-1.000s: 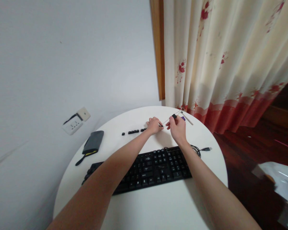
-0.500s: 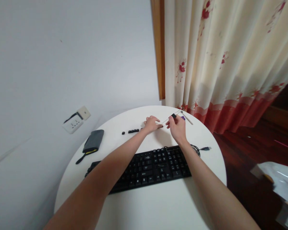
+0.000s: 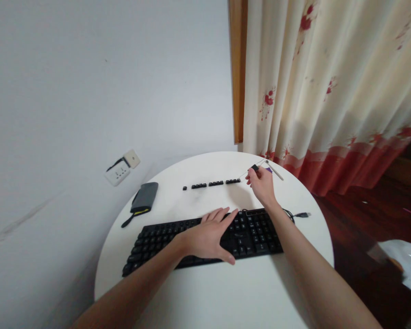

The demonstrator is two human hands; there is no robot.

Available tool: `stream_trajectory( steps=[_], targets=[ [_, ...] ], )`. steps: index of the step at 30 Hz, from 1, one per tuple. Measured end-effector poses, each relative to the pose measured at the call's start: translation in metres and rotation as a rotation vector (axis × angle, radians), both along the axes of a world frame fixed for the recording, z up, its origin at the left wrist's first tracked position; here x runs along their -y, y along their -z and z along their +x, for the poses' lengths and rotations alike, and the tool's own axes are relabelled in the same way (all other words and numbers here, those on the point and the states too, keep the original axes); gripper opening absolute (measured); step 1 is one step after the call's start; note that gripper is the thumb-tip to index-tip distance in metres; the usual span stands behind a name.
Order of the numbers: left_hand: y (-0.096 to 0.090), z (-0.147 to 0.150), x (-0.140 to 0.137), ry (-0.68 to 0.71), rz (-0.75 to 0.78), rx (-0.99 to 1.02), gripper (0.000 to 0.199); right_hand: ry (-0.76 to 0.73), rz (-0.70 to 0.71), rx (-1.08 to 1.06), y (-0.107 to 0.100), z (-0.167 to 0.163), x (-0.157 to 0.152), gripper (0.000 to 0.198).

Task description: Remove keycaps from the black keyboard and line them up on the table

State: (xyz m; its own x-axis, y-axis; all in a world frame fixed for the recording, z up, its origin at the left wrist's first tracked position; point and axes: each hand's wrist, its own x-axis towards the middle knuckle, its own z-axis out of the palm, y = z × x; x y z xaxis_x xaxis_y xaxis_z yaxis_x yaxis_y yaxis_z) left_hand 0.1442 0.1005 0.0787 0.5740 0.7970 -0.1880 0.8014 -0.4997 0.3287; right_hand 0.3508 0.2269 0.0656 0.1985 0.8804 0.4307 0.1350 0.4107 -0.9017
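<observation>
My left hand [image 3: 207, 237] is spread out flat over the black keyboard [image 3: 150, 246], thumb and fingers apart, holding nothing. It covers the keyboard's middle; whether it touches the keys I cannot tell. Beyond the keyboard, my right hand [image 3: 262, 185] is closed on a wire keycap puller [image 3: 255, 167], whose black grip and thin wires stick out past the fingers. Just left of the puller's wire end, black keycaps lie in a row on the white table: one single keycap [image 3: 185, 188], then a left group [image 3: 199, 186], a middle group [image 3: 216, 183] and a right group [image 3: 233, 181].
The round white table [image 3: 205, 297] stands by the wall. A grey pouch [image 3: 144, 197] with a strap lies at its left. Past my right hand are a thin brush-like stick [image 3: 274, 170] and a purple item [image 3: 269, 169]. The USB plug [image 3: 302, 214] lies right of the keyboard.
My left hand has left the right end of the keycap row and moved back over the keyboard, its fingers spreading. My right hand keeps the puller in about the same place. The view has shifted slightly.
</observation>
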Motion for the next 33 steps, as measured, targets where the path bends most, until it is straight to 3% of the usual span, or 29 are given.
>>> stream_trajectory(
  steps=[6,11,13,15,17,20,26,33],
  targets=[
    [0.007,0.0,0.01,0.017,0.058,-0.092,0.133,-0.079,0.007,0.028,-0.001,-0.009,0.008,0.023],
    [0.007,-0.03,0.002,-0.027,0.052,-0.042,0.139,-0.321,-0.05,0.098,0.004,-0.028,0.022,0.023],
    [0.009,-0.04,-0.005,-0.099,0.047,0.06,0.122,-0.457,-0.078,0.16,0.008,-0.036,0.029,0.023],
    [0.013,-0.045,-0.015,-0.181,0.075,0.2,0.086,-0.546,-0.082,0.234,0.012,-0.044,0.036,0.021],
    [0.019,-0.047,-0.025,-0.23,0.139,0.321,0.052,-0.571,-0.065,0.304,0.016,-0.05,0.041,0.019],
    [0.029,-0.047,-0.036,-0.245,0.21,0.419,0.026,-0.556,-0.032,0.401,0.017,-0.054,0.046,0.017],
    [0.041,-0.044,-0.042,-0.233,0.173,0.524,0.017,-0.539,0.0,0.513,0.015,-0.054,0.046,0.018],
    [0.042,-0.043,-0.044,-0.234,0.182,0.524,0.015,-0.613,0.036,0.646,0.017,-0.053,0.047,0.02]
  ],
)
